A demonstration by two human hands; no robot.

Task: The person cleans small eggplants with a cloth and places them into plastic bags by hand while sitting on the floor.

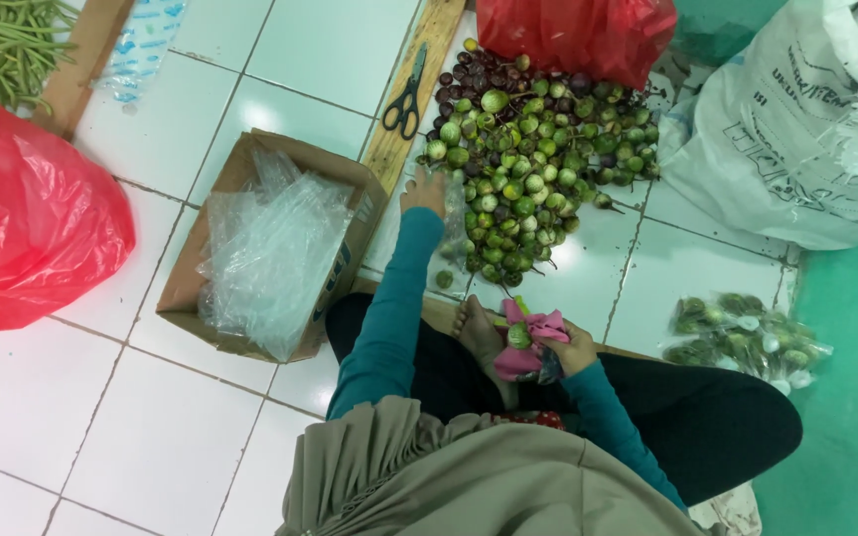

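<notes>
I sit on a white tiled floor in teal sleeves. My left hand (425,191) reaches forward to the near left edge of a pile of small round green and purple eggplants (528,149) and touches a clear plastic bag (452,233) lying there. Whether it grips the bag I cannot tell. My right hand (570,347) rests over my lap, holding a green eggplant (519,335) and a pink cloth (533,349) beside my bare foot (477,333).
A cardboard box (211,223) stuffed with clear plastic bags lies at the left. Black scissors (406,97) rest on a wooden board (419,60). Red bags (37,218) (573,35), a white sack (796,119), green beans (7,45) and packed eggplant bags (747,333) surround me.
</notes>
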